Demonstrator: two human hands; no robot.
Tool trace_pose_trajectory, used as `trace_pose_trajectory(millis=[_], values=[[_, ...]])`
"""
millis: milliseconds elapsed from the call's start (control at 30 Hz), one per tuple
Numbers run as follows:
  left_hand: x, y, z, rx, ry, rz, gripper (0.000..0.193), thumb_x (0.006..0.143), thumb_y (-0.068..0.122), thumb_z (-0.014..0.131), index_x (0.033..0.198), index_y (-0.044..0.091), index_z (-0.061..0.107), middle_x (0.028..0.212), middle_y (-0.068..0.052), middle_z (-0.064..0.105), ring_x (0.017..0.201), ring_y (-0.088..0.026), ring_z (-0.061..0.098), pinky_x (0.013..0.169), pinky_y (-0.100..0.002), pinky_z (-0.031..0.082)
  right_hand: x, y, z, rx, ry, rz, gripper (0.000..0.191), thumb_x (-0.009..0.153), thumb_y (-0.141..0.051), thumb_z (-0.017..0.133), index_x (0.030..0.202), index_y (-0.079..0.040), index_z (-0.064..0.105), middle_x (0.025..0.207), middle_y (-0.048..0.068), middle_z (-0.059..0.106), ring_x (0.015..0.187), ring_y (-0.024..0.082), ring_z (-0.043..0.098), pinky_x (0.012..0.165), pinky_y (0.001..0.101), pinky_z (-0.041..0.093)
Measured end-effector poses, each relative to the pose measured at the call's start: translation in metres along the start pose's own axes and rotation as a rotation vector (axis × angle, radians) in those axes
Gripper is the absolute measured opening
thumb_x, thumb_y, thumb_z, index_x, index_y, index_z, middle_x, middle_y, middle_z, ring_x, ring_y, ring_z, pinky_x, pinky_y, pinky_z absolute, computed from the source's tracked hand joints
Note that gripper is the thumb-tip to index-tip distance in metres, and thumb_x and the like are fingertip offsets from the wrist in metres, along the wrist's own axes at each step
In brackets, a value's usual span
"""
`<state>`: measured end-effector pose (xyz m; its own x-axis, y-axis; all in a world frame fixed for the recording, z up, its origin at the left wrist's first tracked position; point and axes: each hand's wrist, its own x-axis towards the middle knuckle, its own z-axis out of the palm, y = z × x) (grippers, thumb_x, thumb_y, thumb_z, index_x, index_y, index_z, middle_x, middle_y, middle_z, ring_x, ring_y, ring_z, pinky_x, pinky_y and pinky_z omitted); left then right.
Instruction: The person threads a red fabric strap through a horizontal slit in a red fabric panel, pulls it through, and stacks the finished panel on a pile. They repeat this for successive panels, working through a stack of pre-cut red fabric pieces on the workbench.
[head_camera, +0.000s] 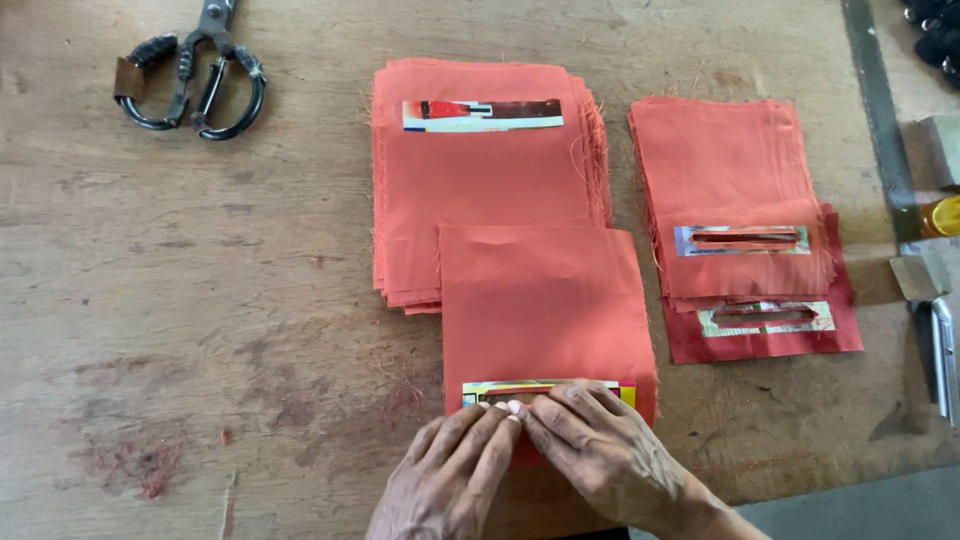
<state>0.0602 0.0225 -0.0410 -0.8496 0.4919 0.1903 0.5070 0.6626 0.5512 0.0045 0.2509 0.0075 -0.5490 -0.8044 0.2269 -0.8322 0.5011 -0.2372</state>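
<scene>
While both hands press flat at the near edge of a wooden worktable (200, 300), the left hand (455, 480) and right hand (610, 455) hold down a colourful card strip (545, 390) on a single orange fabric piece (545, 305), fingers extended, fingertips meeting, grasping nothing. Just behind lies a tall stack of orange fabric (480, 180) topped by another strip. To the right sits a second stack (735, 190) with slotted strips. Black-handled scissors (195, 80) lie far left.
</scene>
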Motion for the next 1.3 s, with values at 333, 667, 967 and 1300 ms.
trace_pose_trajectory(millis=[333,667,967,1300], values=[[-0.016,-0.003,0.013,0.169,-0.016,0.032,0.054,0.095,0.020,0.048,0.147,0.005,0.052,0.149,-0.013,0.054,0.139,-0.028,0.050,0.110,-0.048,0.040,-0.012,0.008,-0.003,0.029,0.070,0.022,0.052,0.082,-0.016,0.060,0.128,0.007,0.064,0.117,0.015,0.063,0.107,0.032,0.064,0.092,0.0448,0.054],[-0.003,0.006,0.004,0.150,-0.030,0.000,0.058,0.092,0.021,0.051,0.147,0.002,0.052,0.140,-0.012,0.057,0.130,-0.026,0.053,0.108,-0.047,0.040,-0.010,0.007,-0.006,0.002,0.017,0.009,0.051,0.083,-0.016,0.061,0.128,0.008,0.063,0.117,0.015,0.063,0.108,0.031,0.064,0.094,0.0442,0.053],[0.008,0.006,0.005,0.187,-0.012,0.004,0.062,0.086,0.020,0.057,0.146,0.002,0.055,0.117,-0.004,0.059,0.110,-0.021,0.057,0.100,-0.044,0.043,-0.010,0.007,-0.010,-0.027,-0.031,-0.019,0.054,0.081,-0.014,0.062,0.129,0.008,0.062,0.117,0.015,0.063,0.107,0.032,0.064,0.095,0.0440,0.053],[0.007,0.016,0.019,0.274,-0.010,-0.029,0.061,0.086,0.018,0.059,0.143,-0.002,0.055,0.119,-0.006,0.058,0.115,-0.023,0.055,0.099,-0.046,0.044,-0.014,0.010,-0.011,-0.026,-0.034,-0.025,0.057,0.079,-0.016,0.062,0.131,0.007,0.061,0.119,0.015,0.063,0.108,0.032,0.064,0.096,0.0451,0.052]])
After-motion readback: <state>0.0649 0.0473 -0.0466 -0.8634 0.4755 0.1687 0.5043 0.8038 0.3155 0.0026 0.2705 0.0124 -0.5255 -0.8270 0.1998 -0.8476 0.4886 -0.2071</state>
